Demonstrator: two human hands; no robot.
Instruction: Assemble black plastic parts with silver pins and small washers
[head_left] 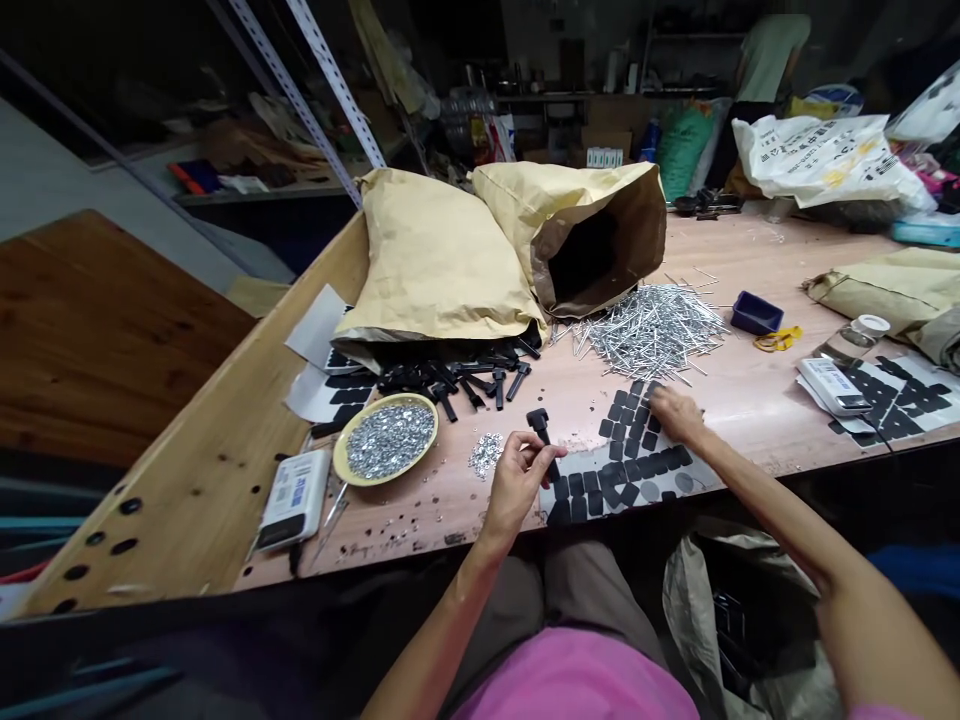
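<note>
While my left hand (519,482) pinches a black T-shaped part (538,418) over the surface (457,500), my right hand (677,416) is stretched to the black pads (634,468).

Left fingers (554,453) close on its stem, head up, hiding some of it; right fingertips (655,398) are blurry, can't tell how open or if they've got anything.

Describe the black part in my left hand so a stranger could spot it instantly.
In front of the big paper sacks, find the left hand. Pinched there, wide end up, is the black part. Similar parts lie heaped by the sacks; this one is held.
</note>
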